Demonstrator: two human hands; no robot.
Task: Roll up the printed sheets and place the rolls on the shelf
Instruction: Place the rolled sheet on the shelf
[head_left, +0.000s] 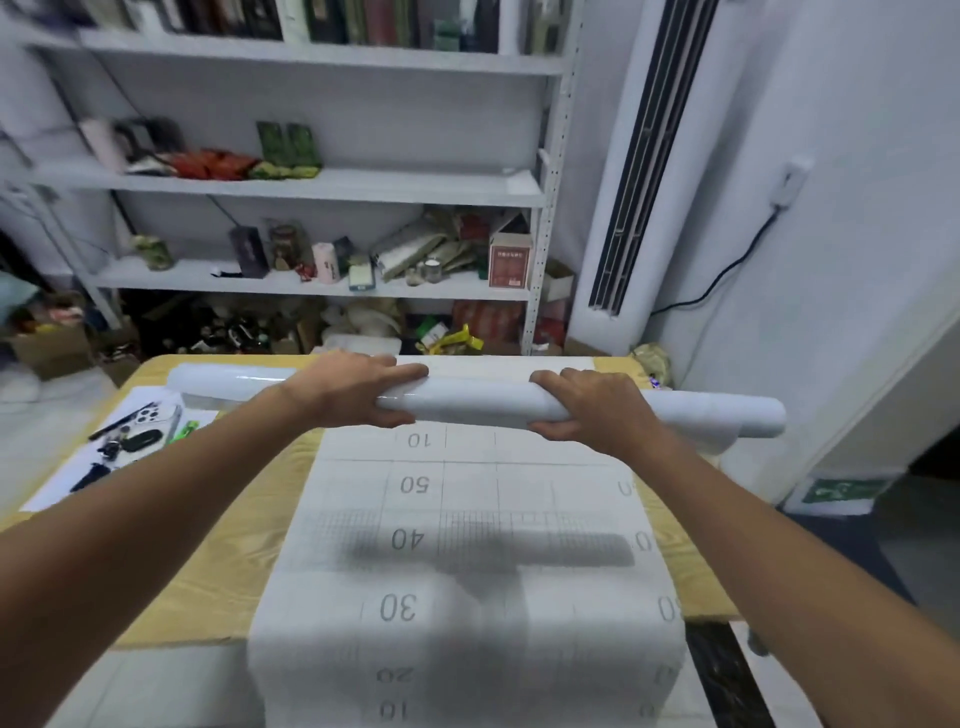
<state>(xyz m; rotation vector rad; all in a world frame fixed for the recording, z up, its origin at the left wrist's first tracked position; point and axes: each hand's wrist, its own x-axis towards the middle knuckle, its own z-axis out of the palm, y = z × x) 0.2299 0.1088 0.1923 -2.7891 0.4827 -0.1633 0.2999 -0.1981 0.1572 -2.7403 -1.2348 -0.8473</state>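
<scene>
Printed sheet (467, 571) lies lengthwise on the table (208, 571), numbered grid uppermost, its near end hanging over the table's near edge. Its far portion is wound into a white roll (467, 402) lying across the table's far end. Left hand (358, 387) and right hand (592, 410) each grip this roll, fingers curled over the top, thumbs on the near side. A second white roll (228, 382) lies at the table's far left corner. Shelf (363, 184) stands beyond the table's far edge
</scene>
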